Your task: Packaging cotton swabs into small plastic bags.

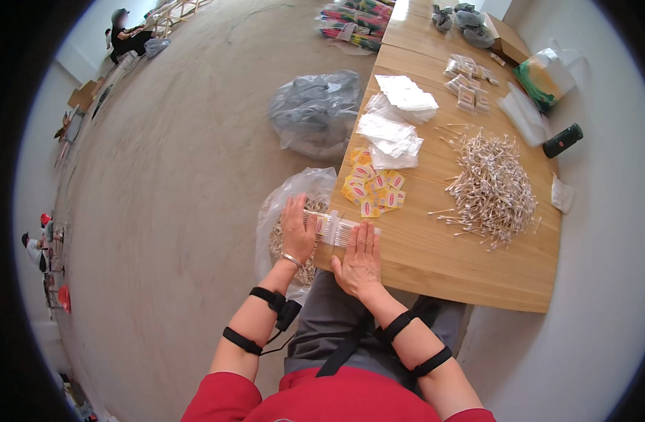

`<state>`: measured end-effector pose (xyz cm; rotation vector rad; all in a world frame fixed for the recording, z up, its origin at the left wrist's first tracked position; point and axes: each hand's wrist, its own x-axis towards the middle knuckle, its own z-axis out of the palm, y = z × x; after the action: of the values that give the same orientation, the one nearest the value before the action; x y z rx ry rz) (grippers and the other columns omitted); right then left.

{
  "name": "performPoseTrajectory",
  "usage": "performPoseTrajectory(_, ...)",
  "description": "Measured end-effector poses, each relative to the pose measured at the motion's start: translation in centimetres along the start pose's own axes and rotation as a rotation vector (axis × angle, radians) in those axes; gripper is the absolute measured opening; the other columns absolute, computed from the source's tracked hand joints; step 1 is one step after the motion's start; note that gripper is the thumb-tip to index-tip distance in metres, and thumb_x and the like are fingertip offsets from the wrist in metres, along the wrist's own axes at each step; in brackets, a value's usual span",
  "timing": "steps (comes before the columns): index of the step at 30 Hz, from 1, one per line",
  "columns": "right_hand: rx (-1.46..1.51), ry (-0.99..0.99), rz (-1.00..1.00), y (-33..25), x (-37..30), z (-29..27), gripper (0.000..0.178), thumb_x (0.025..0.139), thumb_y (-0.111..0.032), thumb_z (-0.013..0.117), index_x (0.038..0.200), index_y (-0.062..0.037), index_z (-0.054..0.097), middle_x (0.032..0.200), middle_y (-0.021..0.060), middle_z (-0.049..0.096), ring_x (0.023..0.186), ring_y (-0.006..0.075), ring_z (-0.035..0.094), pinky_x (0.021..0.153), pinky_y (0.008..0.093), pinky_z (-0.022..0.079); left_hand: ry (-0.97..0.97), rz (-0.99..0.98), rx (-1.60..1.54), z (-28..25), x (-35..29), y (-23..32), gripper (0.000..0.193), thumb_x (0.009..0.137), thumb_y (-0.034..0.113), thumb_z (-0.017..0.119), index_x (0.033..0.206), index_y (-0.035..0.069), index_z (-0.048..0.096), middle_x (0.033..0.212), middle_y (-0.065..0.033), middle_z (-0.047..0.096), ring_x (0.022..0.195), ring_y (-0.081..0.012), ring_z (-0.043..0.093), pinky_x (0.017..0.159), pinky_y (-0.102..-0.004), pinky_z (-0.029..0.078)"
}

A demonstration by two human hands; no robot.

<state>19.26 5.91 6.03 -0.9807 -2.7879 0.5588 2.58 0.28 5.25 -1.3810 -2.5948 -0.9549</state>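
Observation:
A clear packet of cotton swabs [334, 229] lies across the near left corner of the table, its left end reaching past the edge. At that end my left hand [298, 228] touches the packet, fingers stretched out and thumb apart. My right hand [359, 261] rests flat over the packet's right end, its fingers straight and covering part of it. Just beyond lie several yellow-and-white paper labels [369, 187]. Under my left hand, beside the table, a clear plastic bag [267, 218] holds many small pale pieces, partly hidden by my arm.
A loose heap of cotton swabs [494, 186] covers the table's right side. Clear empty pouches [392, 133] are stacked beyond the labels, with filled packets [470, 84] farther back. A dark cylinder [563, 141] stands by the wall. A grey plastic bag [315, 112] sits on the floor.

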Motion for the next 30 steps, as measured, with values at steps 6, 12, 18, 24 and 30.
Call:
performPoseTrajectory(6,-0.018,0.010,0.030,-1.3,0.3,0.4,0.091,0.082,-0.043,0.054,0.142,0.0100,0.010,0.150,0.0277,0.006,0.141,0.0391,0.001,0.114,0.0460,0.002,-0.380,-0.513,-0.954,2.5,-0.1,-4.9,0.047,0.098,0.021,0.040,0.140,0.001,0.031,0.137,-0.0156,0.045,0.126,-0.0240,0.044,0.103,-0.0318,0.036)
performPoseTrajectory(12,0.031,0.009,0.011,-2.0,1.3,0.9,0.092,0.081,-0.041,0.056,0.141,0.0112,0.009,0.149,0.0283,0.005,0.141,0.0397,0.000,0.114,0.0467,0.001,-0.402,-0.589,-1.183,2.2,0.4,-3.5,0.044,0.099,0.019,0.037,0.140,0.002,0.032,0.137,-0.0142,0.045,0.126,-0.0208,0.043,0.103,-0.0306,0.037)
performPoseTrajectory(18,0.039,0.027,0.011,-2.8,1.7,1.5,0.093,0.081,-0.040,0.056,0.141,0.0117,0.007,0.149,0.0293,0.003,0.141,0.0406,-0.003,0.114,0.0468,0.000,-0.348,-0.581,-1.198,1.7,0.2,-3.3,0.043,0.099,0.016,0.035,0.138,0.001,0.033,0.137,-0.0147,0.046,0.127,-0.0210,0.042,0.105,-0.0312,0.035)
performPoseTrajectory(24,0.054,0.021,0.001,-3.1,1.9,1.6,0.091,0.083,-0.040,0.054,0.141,0.0107,0.006,0.150,0.0289,0.003,0.141,0.0407,-0.002,0.114,0.0477,0.001,-0.328,-0.581,-1.177,1.6,0.3,-3.2,0.042,0.098,0.015,0.036,0.137,0.000,0.034,0.136,-0.0148,0.046,0.127,-0.0207,0.042,0.104,-0.0304,0.036)
performPoseTrajectory(30,0.885,0.349,0.102,-1.2,3.8,0.8,0.069,0.090,-0.029,0.041,0.142,0.0086,0.015,0.150,0.0248,0.011,0.141,0.0359,0.006,0.115,0.0414,0.006,-0.312,-0.530,-1.141,0.9,0.8,-4.3,0.048,0.101,0.029,0.033,0.140,0.001,0.031,0.139,-0.0156,0.043,0.131,-0.0228,0.038,0.108,-0.0327,0.030)
